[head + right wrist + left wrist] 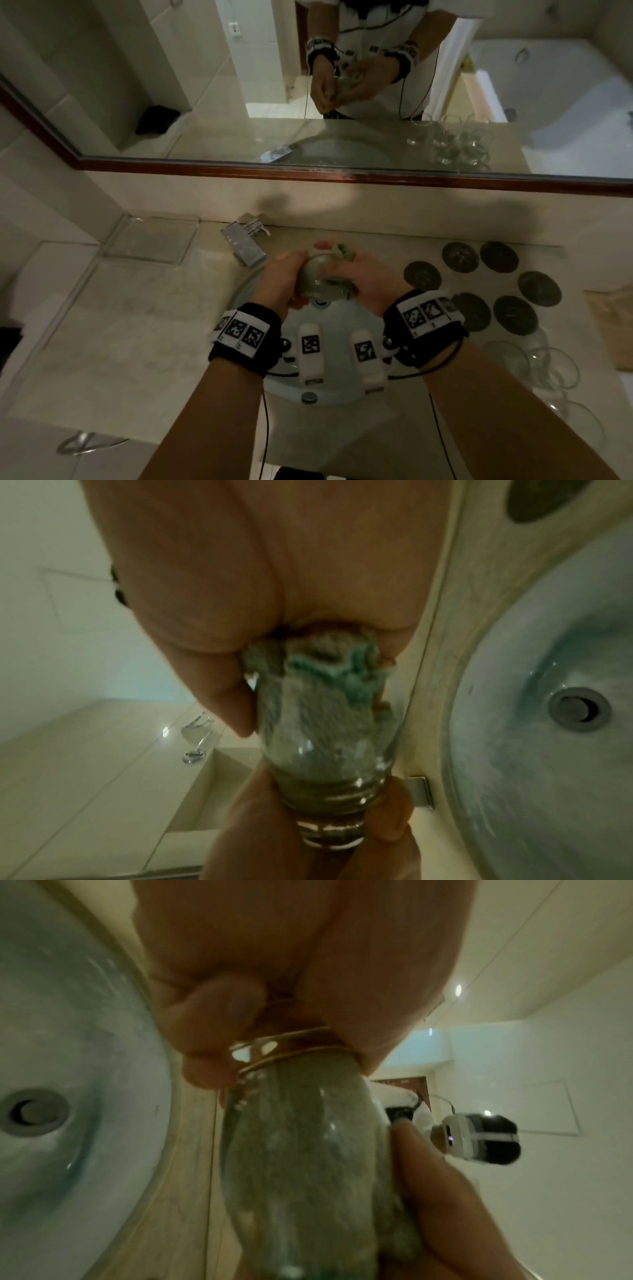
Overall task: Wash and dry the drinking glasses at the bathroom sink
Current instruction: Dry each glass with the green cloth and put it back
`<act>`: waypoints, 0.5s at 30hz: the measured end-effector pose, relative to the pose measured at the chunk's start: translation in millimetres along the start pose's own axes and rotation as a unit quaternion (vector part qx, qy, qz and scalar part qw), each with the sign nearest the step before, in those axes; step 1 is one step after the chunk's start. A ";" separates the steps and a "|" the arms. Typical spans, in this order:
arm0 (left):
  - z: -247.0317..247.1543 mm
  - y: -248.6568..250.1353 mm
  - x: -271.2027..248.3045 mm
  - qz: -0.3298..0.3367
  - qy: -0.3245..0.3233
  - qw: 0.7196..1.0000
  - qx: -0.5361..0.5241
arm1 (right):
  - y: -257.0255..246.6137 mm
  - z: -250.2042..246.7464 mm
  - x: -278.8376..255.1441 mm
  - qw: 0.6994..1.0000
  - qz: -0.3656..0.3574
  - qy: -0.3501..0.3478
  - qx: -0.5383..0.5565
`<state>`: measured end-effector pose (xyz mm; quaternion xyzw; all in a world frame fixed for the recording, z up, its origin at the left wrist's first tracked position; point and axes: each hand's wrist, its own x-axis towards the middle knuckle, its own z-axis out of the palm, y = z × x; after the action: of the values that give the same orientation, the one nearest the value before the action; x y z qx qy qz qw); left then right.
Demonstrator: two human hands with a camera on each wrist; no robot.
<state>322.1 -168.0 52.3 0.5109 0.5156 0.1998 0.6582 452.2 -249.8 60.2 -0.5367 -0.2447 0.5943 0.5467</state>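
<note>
A clear drinking glass (317,278) is held on its side above the sink basin (329,387). My left hand (284,279) grips its thick base, with fingers (209,1031) curled round the ridged foot. A grey-green cloth (342,251) is stuffed into the glass's mouth. My right hand (364,279) grips this cloth. In the right wrist view the cloth (329,674) fills most of the glass (329,753), down to the base. In the left wrist view the glass (301,1150) looks cloudy with cloth inside it.
A chrome faucet (245,245) stands behind the basin at the left. Several dark round coasters (459,257) lie on the counter to the right, with several more clear glasses (548,363) nearer me. The mirror (308,85) runs along the back wall. The drain (578,710) is open.
</note>
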 end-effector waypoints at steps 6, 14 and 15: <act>-6.5 4.2 -5.1 -0.023 -0.048 0.998 0.044 | 6.6 5.0 2.6 0.999 -0.002 0.038 0.030; -40.1 10.9 -17.5 0.145 -0.149 0.972 0.110 | 4.8 1.3 9.5 0.970 0.068 0.049 0.227; -41.6 9.7 -17.8 0.157 -0.147 0.970 0.116 | 5.9 2.4 9.0 0.969 0.073 0.049 0.229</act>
<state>281.0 -158.8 71.4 0.6821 0.3467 0.1621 0.6231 449.3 -242.6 52.4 -0.4420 -0.0349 0.6456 0.6219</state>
